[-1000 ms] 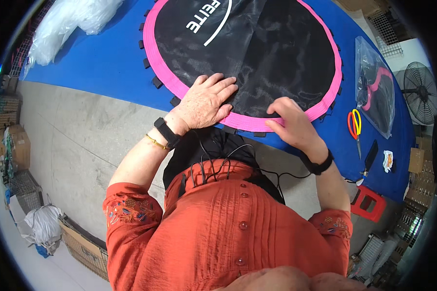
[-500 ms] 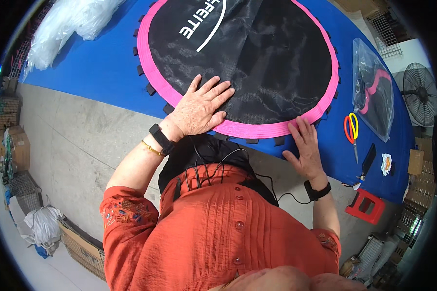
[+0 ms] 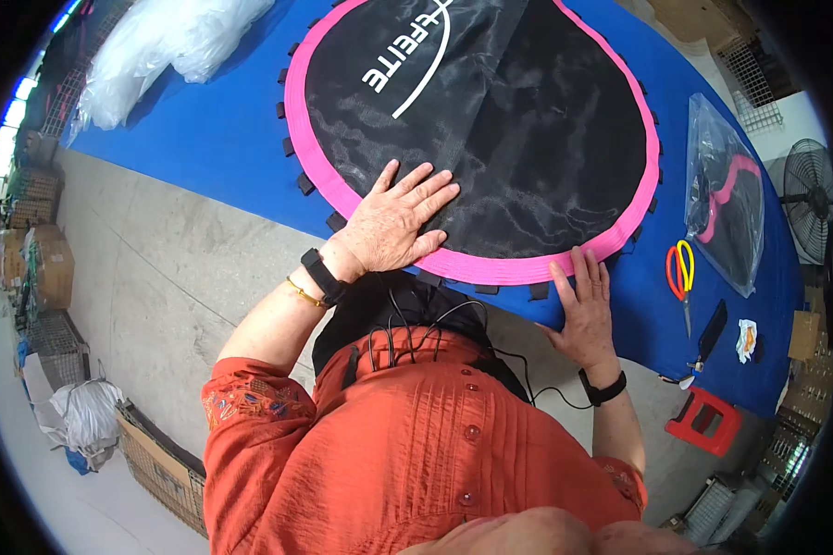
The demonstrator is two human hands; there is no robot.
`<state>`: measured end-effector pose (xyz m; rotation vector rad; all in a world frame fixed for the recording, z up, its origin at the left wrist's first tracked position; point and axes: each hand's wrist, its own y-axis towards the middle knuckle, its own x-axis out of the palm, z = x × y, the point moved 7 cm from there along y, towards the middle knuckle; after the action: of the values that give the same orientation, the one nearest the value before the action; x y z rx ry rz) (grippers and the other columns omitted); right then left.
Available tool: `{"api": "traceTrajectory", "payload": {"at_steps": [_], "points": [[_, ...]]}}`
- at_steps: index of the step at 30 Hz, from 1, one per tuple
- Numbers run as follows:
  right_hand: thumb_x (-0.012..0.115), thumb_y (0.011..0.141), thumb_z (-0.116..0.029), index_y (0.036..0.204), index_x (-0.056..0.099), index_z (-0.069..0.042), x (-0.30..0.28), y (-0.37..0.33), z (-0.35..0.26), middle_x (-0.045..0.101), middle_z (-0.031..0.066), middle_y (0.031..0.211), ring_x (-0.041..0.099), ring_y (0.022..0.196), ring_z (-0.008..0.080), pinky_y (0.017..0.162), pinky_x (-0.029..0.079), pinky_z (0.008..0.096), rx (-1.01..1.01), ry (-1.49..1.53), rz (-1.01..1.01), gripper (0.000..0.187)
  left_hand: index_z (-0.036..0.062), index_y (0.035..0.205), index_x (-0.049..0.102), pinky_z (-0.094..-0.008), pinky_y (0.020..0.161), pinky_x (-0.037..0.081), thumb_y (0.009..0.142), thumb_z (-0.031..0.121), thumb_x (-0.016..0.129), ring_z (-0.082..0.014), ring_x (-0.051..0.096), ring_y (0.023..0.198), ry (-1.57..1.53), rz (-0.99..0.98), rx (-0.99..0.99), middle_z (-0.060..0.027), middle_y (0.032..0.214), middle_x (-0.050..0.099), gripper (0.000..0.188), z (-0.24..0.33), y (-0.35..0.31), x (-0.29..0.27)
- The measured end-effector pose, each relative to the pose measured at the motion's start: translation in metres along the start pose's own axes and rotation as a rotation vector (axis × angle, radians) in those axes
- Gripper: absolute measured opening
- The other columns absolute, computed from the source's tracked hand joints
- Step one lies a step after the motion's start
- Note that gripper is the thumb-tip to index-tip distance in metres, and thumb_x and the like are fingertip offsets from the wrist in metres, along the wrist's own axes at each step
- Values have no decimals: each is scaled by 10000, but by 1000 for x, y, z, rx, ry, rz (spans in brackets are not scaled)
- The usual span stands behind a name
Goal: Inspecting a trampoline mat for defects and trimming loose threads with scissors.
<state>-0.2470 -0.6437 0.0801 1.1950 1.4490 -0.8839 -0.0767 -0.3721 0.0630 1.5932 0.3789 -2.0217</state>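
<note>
A round black trampoline mat (image 3: 555, 139) with a wide pink border and small black tabs around its rim lies on a blue-covered table (image 3: 204, 157). White lettering and a curved white line mark its upper left. My left hand (image 3: 393, 222) rests flat on the mat's near left part, fingers spread over the black mesh and its heel across the pink border. My right hand (image 3: 586, 310) reaches to the near right edge, fingers stretched out and their tips touching the pink border. Neither hand is gripping anything. Both wrists wear black bands.
To the right lie a clear bag (image 3: 727, 199) with a pink-and-black piece inside, red-and-yellow-handled scissors (image 3: 681, 273), a black-bladed tool (image 3: 710, 331) and a crumpled white wrapper (image 3: 747, 340). A red stool (image 3: 704, 421) stands below. Clear plastic sheeting (image 3: 162, 55) lies far left; a fan (image 3: 810, 199) is far right.
The whole view has shifted a little, so everything sits slightly lower and further right in the picture. Both hands stay at about the same places on the mat.
</note>
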Motion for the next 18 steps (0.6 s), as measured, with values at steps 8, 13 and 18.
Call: {"api": "traceTrajectory", "payload": {"at_steps": [8, 13, 18], "points": [[1000, 618, -199, 1648, 420, -234, -3, -1, 1, 318, 195, 1731, 310, 1595, 459, 1295, 256, 630, -19, -3, 43, 1183, 156, 1684, 387, -644, 1311, 170, 1087, 565, 533, -364, 285, 1636, 173, 148, -530, -112, 1748, 375, 738, -130, -54, -32], [968, 637, -186, 1623, 462, -248, -1, -2, 4, 353, 159, 1726, 319, 1602, 418, 1300, 246, 626, -1, -18, 7, 1110, 154, 1681, 387, -634, 1318, 154, 1086, 570, 542, -339, 236, 1658, 176, 125, -604, -103, 1762, 348, 742, -138, -56, -25], [952, 640, -160, 1614, 474, -262, 2, 0, 5, 362, 158, 1724, 331, 1595, 425, 1298, 244, 633, 10, -10, 5, 1090, 165, 1673, 407, -668, 1308, 156, 1080, 561, 555, -346, 256, 1652, 164, 163, -606, -104, 1747, 379, 728, -139, -56, -26]]}}
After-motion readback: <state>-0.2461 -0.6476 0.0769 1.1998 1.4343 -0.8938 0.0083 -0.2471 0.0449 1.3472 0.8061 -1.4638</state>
